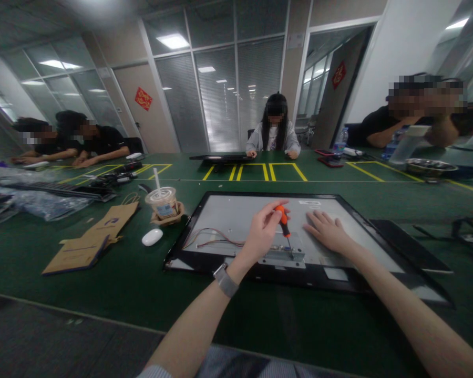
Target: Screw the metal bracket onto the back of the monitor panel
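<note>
A monitor panel (240,212) lies face down on the green table (142,283) in front of me, its grey metal back up. My left hand (262,233) is closed round an orange-handled screwdriver (283,220), held upright with its tip on a small metal bracket (286,255) near the panel's near edge. A watch sits on that wrist. My right hand (328,231) lies flat and open on the panel's back, just right of the screwdriver. Thin red and white wires (213,237) run across the panel to the left of the bracket.
A lidded drink cup with a straw (163,202), a white mouse (152,237) and a flattened paper bag (90,239) lie left of the panel. A dark bezel piece (405,244) lies to its right. Several people sit round the table; one opposite has another panel (220,157).
</note>
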`<act>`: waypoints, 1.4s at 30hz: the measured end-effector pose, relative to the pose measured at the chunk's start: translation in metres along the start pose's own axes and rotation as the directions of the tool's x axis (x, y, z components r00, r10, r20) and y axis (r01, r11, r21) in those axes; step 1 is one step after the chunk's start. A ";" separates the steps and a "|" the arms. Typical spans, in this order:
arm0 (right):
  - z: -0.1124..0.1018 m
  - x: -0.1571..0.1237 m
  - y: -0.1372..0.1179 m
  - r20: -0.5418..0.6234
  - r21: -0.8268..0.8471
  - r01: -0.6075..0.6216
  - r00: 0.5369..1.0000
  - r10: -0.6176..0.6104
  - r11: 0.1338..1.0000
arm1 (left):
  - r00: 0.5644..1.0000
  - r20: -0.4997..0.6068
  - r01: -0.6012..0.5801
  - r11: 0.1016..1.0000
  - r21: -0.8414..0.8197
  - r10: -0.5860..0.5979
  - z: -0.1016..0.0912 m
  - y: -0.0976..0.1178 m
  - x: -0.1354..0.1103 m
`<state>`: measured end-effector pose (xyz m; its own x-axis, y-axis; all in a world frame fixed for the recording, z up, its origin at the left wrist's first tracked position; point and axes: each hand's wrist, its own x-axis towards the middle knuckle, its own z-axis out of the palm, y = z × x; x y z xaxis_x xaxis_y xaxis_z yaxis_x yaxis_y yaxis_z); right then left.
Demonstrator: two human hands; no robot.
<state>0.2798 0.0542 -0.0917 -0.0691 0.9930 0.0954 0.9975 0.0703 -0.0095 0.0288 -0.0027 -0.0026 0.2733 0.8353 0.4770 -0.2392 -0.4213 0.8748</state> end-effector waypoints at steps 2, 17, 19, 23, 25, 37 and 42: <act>0.000 0.000 0.000 -0.007 -0.004 0.008 1.000 -0.008 1.000 | 1.000 0.011 0.010 1.000 0.001 -0.010 0.000 0.000 0.001; 0.002 0.001 0.001 -0.026 0.000 0.011 1.000 -0.011 1.000 | 1.000 0.001 -0.018 1.000 -0.005 0.018 0.002 0.003 -0.001; 0.004 0.001 0.002 -0.031 0.000 0.017 0.999 -0.017 1.000 | 1.000 0.015 0.000 0.999 -0.048 0.001 0.002 0.003 0.000; 0.004 0.001 0.002 -0.028 -0.005 0.017 0.999 -0.018 1.000 | 0.999 -0.035 -0.005 1.000 0.026 0.006 0.001 0.003 0.001; 0.002 0.001 0.001 -0.025 -0.005 0.015 1.000 -0.015 1.000 | 0.999 -0.052 -0.013 0.997 0.078 0.017 0.000 0.003 0.001; 0.001 0.000 0.000 -0.030 -0.001 0.016 0.999 -0.016 1.000 | 0.978 -0.091 -0.169 0.965 0.201 0.190 0.007 0.005 -0.007; 0.002 0.001 0.001 -0.029 -0.022 0.020 0.999 -0.021 1.000 | 0.959 -0.106 -0.215 0.919 0.329 0.262 0.007 0.008 -0.008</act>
<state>0.2808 0.0552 -0.0939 -0.0891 0.9882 0.1247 0.9960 0.0880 0.0140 0.0314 -0.0155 0.0010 0.1008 0.7280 0.6782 0.0276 -0.6834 0.7295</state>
